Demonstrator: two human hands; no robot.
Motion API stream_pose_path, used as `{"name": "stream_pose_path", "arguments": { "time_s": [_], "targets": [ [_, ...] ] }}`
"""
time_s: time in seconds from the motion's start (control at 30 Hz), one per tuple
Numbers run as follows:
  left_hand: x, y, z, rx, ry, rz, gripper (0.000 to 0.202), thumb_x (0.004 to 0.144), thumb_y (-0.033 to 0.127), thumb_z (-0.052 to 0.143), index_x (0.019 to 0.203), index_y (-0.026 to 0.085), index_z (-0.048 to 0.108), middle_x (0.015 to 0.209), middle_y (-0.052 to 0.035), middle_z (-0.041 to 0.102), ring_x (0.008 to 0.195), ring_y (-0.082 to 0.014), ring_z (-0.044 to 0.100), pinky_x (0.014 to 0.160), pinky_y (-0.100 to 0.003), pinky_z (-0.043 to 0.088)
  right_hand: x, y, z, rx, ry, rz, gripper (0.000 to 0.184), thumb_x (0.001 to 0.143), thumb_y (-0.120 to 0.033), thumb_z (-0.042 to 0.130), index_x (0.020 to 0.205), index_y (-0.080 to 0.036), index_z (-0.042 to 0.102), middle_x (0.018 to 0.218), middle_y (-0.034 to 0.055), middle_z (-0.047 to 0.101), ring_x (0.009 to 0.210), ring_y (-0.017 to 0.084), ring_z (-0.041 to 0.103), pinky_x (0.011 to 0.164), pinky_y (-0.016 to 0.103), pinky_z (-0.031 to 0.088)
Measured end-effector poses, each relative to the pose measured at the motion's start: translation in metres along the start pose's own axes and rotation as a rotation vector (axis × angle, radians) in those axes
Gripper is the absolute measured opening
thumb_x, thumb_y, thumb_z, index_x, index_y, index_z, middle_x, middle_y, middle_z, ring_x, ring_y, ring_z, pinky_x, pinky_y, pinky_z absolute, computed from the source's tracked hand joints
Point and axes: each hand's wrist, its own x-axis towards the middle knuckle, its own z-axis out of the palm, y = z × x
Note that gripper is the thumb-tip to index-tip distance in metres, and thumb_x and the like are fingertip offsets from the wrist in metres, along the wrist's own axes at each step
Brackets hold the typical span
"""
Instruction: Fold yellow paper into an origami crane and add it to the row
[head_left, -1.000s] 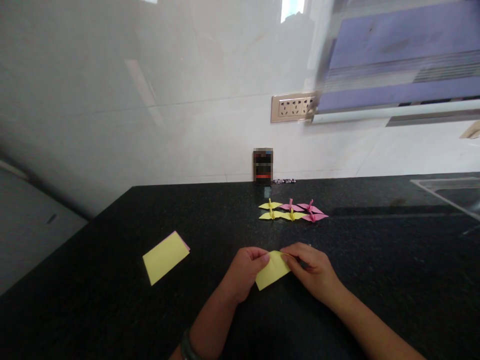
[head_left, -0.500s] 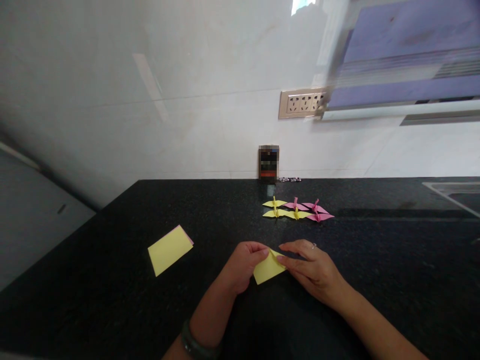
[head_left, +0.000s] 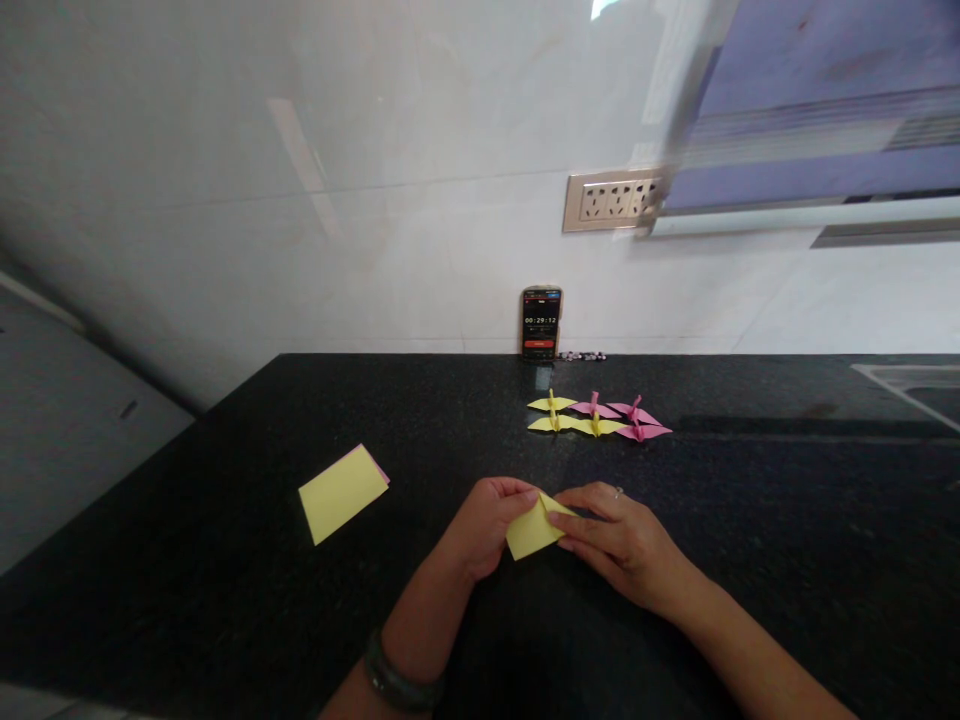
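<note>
Between my hands is a partly folded piece of yellow origami paper (head_left: 529, 535), with a raised flap near its top corner. My left hand (head_left: 491, 522) pinches its upper left edge between thumb and fingers. On the other side, my right hand (head_left: 619, 535) has its fingertips closed on the right part of the paper, over the flap. Beyond the hands stand several small folded cranes in two touching rows, yellow cranes (head_left: 555, 423) on the left and pink cranes (head_left: 640, 431) on the right.
A stack of yellow and pink paper (head_left: 344, 495) lies to the left on the black countertop (head_left: 187, 530). A phone (head_left: 541, 322) showing a timer leans against the tiled wall, a beaded strap (head_left: 583, 356) beside it. A socket panel (head_left: 611, 201) is above.
My right fingers have moved slightly left over the paper, and its right part is now folded further over. My left hand keeps its pinch. The whole view has shifted a little.
</note>
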Motion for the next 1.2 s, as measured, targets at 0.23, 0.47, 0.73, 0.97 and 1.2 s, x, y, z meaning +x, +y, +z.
{"name": "stream_pose_path", "arguments": {
  "time_s": [0.23, 0.47, 0.73, 0.97, 1.2],
  "targets": [
    [0.0013, -0.0010, 0.0002, -0.013, 0.007, -0.008, 0.021, 0.062, 0.026, 0.062, 0.073, 0.009, 0.062, 0.064, -0.0059, 0.062, 0.056, -0.0132, 0.054, 0.054, -0.024, 0.037, -0.0009, 0.0012, 0.0012, -0.015, 0.024, -0.019, 0.033, 0.079, -0.021, 0.049, 0.112, -0.027, 0.051, 0.102, 0.0078, 0.057, 0.084, 0.018, 0.054, 0.067, 0.031, 0.045],
    [0.0013, -0.0007, 0.0001, -0.025, 0.003, -0.015, 0.021, 0.062, 0.026, 0.061, 0.074, 0.008, 0.062, 0.065, -0.0069, 0.062, 0.057, -0.0133, 0.054, 0.055, -0.025, 0.037, -0.0009, 0.0013, 0.0011, -0.013, 0.014, -0.012, 0.033, 0.080, -0.020, 0.048, 0.112, -0.028, 0.051, 0.102, 0.0071, 0.057, 0.084, 0.017, 0.053, 0.066, 0.031, 0.045],
    [0.0017, -0.0010, 0.0007, -0.040, -0.011, -0.017, 0.024, 0.061, 0.028, 0.063, 0.074, 0.008, 0.063, 0.066, -0.0069, 0.062, 0.057, -0.0132, 0.054, 0.056, -0.025, 0.038, -0.0005, 0.0010, 0.0010, -0.025, 0.017, 0.000, 0.030, 0.079, -0.021, 0.049, 0.108, -0.028, 0.053, 0.100, 0.0072, 0.057, 0.083, 0.017, 0.053, 0.065, 0.030, 0.044],
    [0.0012, -0.0005, 0.0013, -0.063, -0.022, -0.021, 0.022, 0.062, 0.027, 0.062, 0.073, 0.008, 0.063, 0.065, -0.0066, 0.062, 0.057, -0.0131, 0.054, 0.057, -0.026, 0.038, 0.0001, -0.0011, -0.0022, 0.007, -0.013, 0.012, 0.030, 0.081, -0.021, 0.046, 0.108, -0.029, 0.053, 0.101, 0.0069, 0.056, 0.082, 0.017, 0.052, 0.066, 0.031, 0.043],
    [0.0024, -0.0017, 0.0014, -0.071, -0.018, -0.017, 0.022, 0.064, 0.029, 0.061, 0.073, 0.008, 0.062, 0.065, -0.0063, 0.062, 0.057, -0.0130, 0.054, 0.057, -0.026, 0.039, 0.0010, -0.0008, -0.0034, 0.019, -0.035, 0.028, 0.025, 0.082, -0.022, 0.046, 0.103, -0.029, 0.057, 0.100, 0.0056, 0.056, 0.082, 0.017, 0.051, 0.066, 0.031, 0.043]
  ]
}}
